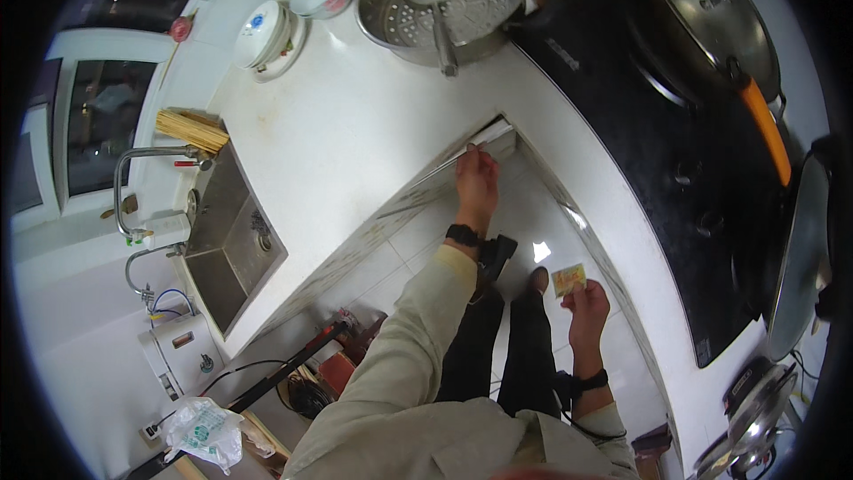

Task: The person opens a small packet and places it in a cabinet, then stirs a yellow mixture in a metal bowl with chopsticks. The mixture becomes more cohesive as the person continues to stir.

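Observation:
My left hand point(477, 177) is at the top edge of a drawer front point(460, 157) under the white counter, near the inner corner; its fingers bend over the edge, and whether they grip it I cannot tell. Lower and to the right, my right hand point(588, 310) holds a small yellow-green printed packet point(568, 279) between thumb and fingers, above the tiled floor. Both wrists wear black straps.
A steel steamer pot point(393, 40) with a ladle point(443, 40) stands on the counter point(320, 127). At right lie a black cooktop point(673, 213) and a lidded wok point(713, 13) with an orange handle. A steel sink point(226, 267) is at left.

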Demonstrator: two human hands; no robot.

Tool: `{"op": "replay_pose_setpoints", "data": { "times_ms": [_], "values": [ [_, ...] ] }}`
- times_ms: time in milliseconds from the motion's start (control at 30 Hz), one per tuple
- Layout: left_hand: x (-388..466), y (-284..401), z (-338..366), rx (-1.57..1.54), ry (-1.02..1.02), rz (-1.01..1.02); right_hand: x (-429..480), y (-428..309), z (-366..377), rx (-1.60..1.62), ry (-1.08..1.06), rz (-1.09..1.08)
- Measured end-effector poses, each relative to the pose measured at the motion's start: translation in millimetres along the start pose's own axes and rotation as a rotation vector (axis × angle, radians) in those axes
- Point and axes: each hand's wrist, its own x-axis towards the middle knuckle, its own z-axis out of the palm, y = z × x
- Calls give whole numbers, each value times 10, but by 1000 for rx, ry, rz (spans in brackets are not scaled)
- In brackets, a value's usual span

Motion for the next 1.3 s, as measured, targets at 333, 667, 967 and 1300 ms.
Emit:
{"op": "replay_pose_setpoints", "data": {
  "times_ms": [333,667,967,1300],
  "values": [
    [-1666,107,-827,439,-165,-352,250,486,-110,34,175,-147],
    [-2438,963,-1420,1093,-243,-449,1571,1082,907,1,-241,-293],
    [-2756,1017,-1799,1235,-36,-90,2520,1272,2232,91,-550,-397],
    [-2674,702,-2001,1734,528,1086,2960,1351,2771,197,-763,-729]
  ]
}}
